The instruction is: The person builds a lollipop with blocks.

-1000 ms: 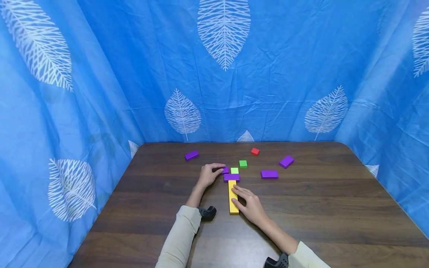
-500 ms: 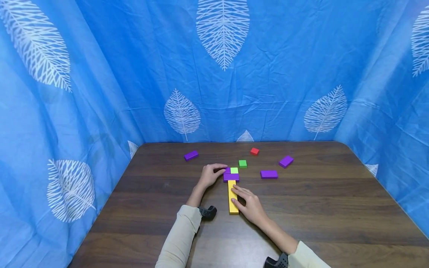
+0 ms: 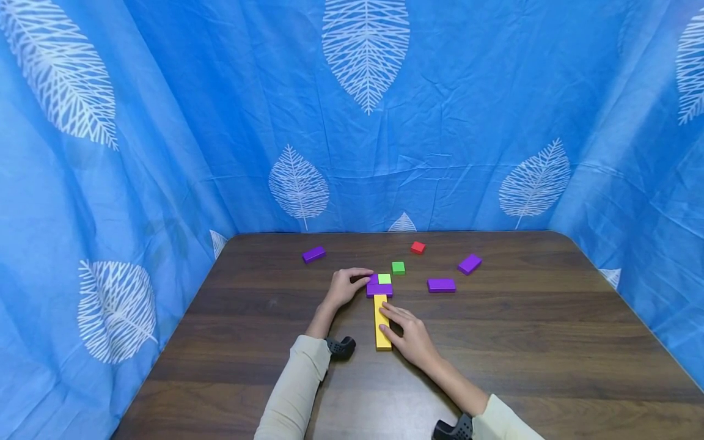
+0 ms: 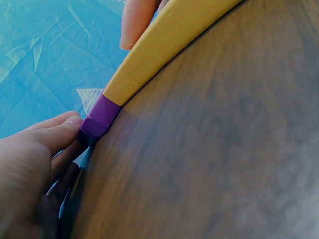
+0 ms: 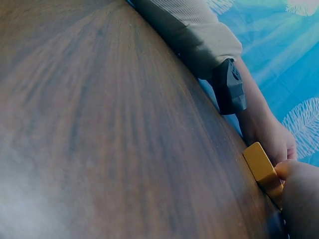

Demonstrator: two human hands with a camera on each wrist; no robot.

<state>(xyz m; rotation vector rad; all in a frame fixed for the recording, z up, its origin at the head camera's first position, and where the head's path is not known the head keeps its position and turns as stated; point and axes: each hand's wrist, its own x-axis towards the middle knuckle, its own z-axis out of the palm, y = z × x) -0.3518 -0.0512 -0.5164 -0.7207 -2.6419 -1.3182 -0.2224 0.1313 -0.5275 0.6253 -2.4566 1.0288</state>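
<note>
In the head view, a long yellow block (image 3: pixel 382 336) lies lengthwise on the table. A purple block (image 3: pixel 379 289) sits crosswise against its far end. Behind that, a small purple block (image 3: pixel 373 279) and a light green square block (image 3: pixel 384 278) stand side by side. My left hand (image 3: pixel 343 288) pinches the small purple block from the left with thumb and index finger; part of it is hidden. My right hand (image 3: pixel 412 339) rests extended fingertips on top of the yellow block. The left wrist view shows the yellow block (image 4: pixel 159 55) meeting purple.
Loose on the wooden table (image 3: pixel 522 342) are a green block (image 3: pixel 398 267), a red block (image 3: pixel 418 247), and purple blocks at right (image 3: pixel 442 285), far right (image 3: pixel 470 264) and far left (image 3: pixel 314 254). A blue leaf-patterned curtain (image 3: pixel 451 122) surrounds the table.
My left hand has moved slightly right, sliding the small purple block up against the light green block and closing the gap. My right hand has stayed on the yellow block.
</note>
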